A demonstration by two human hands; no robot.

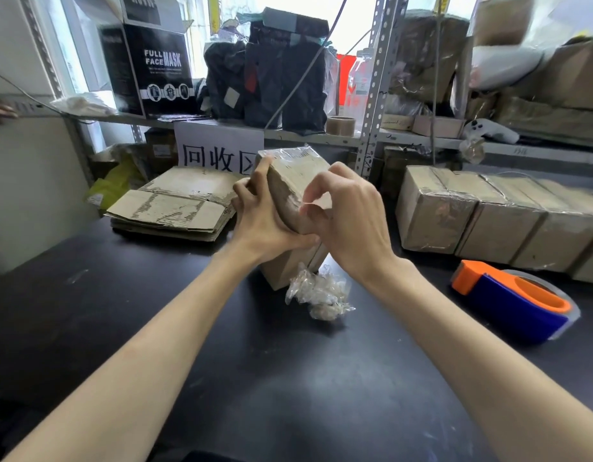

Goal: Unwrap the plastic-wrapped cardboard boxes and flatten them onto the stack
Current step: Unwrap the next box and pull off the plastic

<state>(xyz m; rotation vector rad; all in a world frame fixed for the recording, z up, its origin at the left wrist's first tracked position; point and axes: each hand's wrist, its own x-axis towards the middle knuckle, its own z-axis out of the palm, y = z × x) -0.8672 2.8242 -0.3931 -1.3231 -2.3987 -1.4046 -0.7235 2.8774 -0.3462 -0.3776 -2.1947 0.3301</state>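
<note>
A plastic-wrapped cardboard box [293,175] stands tilted on the dark table [221,345], at the centre. My left hand [265,216] grips its left side, thumb up along the edge. My right hand [348,218] pinches the clear film on the box's near face with thumb and fingers. A crumpled wad of clear plastic [321,291] lies on the table just in front of the box. A stack of flattened cardboard [175,208] lies to the left. A row of wrapped boxes [488,215] stands at the right.
An orange and blue tape dispenser [515,301] lies at the right, near the wrapped boxes. A metal shelf [371,105] behind the table holds dark packages, a black mask box [161,68] and a tape roll [340,125]. A paper sign [218,151] hangs below it.
</note>
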